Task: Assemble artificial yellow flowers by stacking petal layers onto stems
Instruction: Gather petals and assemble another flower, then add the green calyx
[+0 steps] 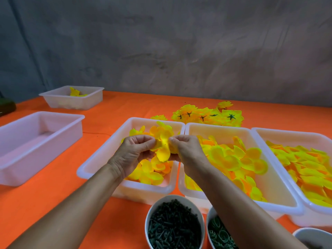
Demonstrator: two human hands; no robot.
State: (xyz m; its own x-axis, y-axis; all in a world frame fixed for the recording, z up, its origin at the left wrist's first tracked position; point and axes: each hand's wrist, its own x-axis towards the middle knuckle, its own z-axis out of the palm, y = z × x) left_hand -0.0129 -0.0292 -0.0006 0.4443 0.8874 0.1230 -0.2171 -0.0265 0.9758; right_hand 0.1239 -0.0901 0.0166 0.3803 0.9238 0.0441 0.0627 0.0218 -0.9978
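Far left: one white tub (36, 146), nothing showing inside it. Behind it, a smaller white tub (75, 99) with a few yellow petals.

Centre: petal tub (100, 159), loose yellow petal layers inside. Above it, my left hand (136, 151), fingers curled, pinching the left edge of a petal cluster (162, 148). My right hand (186, 151) pinches the same cluster from the right side. Whether a stem is inside the cluster, I cannot tell.

In front, nearest me: round bowl of dark green stems (173, 229); just beside it, a bowl of green rings (219, 234), partly hidden by my right forearm.

Right: second petal tub (222, 130), third petal tub (287, 135), both holding yellow petals. Behind them on the orange table (53, 203), a heap of finished flowers (208, 115), green calyxes up.
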